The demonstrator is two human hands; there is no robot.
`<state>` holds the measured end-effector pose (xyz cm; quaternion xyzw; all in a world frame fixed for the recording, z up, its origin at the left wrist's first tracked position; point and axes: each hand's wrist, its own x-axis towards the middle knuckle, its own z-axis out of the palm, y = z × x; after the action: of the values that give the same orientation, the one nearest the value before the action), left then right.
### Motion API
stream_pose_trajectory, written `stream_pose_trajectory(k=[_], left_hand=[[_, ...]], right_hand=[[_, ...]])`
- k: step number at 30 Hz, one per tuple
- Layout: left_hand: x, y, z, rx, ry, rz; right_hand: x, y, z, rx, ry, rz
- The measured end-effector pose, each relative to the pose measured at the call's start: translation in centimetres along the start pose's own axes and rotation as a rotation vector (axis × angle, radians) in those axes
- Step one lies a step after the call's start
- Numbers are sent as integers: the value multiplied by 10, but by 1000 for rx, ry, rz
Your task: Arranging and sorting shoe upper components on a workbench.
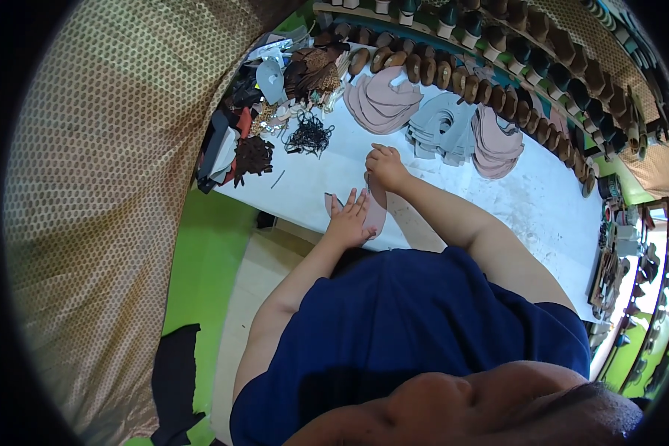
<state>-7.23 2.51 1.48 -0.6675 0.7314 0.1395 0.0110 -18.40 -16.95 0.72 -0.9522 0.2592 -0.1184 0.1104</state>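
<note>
A curved pale pink cut piece [377, 212], of leather or similar sheet, lies near the front edge of the white table [312, 182]. My left hand [349, 219] rests flat on it with the fingers spread. At the far end of the same piece is my right hand [386, 167], its fingers bent and drawn together. Something small and dark shows just below those fingers, too small to name. What the right fingers grip is hidden by the hand.
Stacks of pink pieces [383, 104] and grey pieces [438, 130] lie beyond my hands. Left of them sit black cords [308, 135] and dark brown strips [254, 157]. A row of brown shoe-shaped forms [453, 76] lines the back. A patterned curtain [119, 186] hangs at left.
</note>
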Motion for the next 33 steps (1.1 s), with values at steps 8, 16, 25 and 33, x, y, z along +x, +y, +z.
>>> stream_pose_trajectory(k=[8, 16, 25, 33], left_hand=[[2, 2, -3, -5, -61, 10], [3, 2, -4, -19, -64, 4], [8, 3, -8, -30, -40, 1], [21, -1, -21, -30, 57, -76]], right_hand=[[5, -6, -1, 21, 10, -40], [10, -6, 4, -23, -14, -63], [12, -2, 7, -25, -35, -53], [12, -3, 4, 37, -46, -21]])
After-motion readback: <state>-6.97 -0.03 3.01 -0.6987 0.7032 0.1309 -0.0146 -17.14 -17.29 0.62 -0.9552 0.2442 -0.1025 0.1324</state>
